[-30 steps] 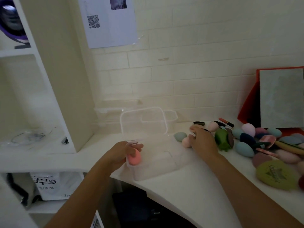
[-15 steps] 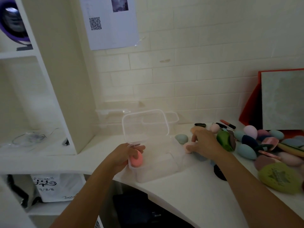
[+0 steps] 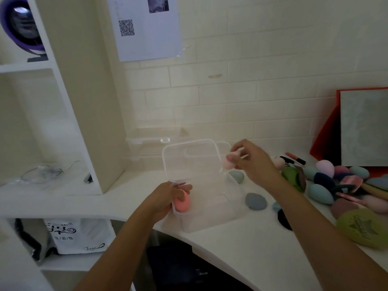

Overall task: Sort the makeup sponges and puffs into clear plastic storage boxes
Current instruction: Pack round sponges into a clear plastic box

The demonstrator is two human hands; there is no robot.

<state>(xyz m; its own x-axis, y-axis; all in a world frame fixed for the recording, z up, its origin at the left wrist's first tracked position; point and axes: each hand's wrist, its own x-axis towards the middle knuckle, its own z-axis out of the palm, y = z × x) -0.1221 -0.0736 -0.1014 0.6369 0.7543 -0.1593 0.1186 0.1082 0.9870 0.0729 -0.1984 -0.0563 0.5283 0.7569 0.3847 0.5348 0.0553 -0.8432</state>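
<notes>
— Left hand?
— Left hand (image 3: 165, 198): fingers curled round a coral sponge (image 3: 181, 202) at the left rim of the clear box (image 3: 212, 217), whose lid stands raised.
— Right hand?
— Right hand (image 3: 256, 164): fingers pinch a pale pink sponge (image 3: 227, 164) above the box's right rim.
— Remainder?
— Grey puff (image 3: 255, 201) on the bench (image 3: 262, 248), just beside the box; sponge pile (image 3: 321, 193) further right.

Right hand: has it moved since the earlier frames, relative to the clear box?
Yes. The right hand has lifted off the counter and moved left, toward the clear box, now pinching a pale pink sponge beside its raised lid.
</notes>
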